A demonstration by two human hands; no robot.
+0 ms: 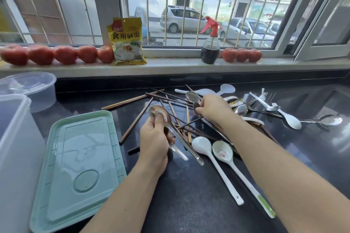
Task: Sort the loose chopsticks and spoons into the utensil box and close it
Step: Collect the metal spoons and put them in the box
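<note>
Black countertop (189,204) under the window: left hand (154,139) grips metal spoons (161,114), thumb on a bowl; right hand (213,108) pinches another steel spoon (197,108) above scattered chopsticks (136,119). Green lid (79,166) lies flat beside the translucent utensil box (13,138) at left.

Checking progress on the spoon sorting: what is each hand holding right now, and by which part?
The left hand grips metal spoons just below the bowls, thumb pressed in the top bowl. The right hand pinches another metal spoon at its bowl end.
</note>
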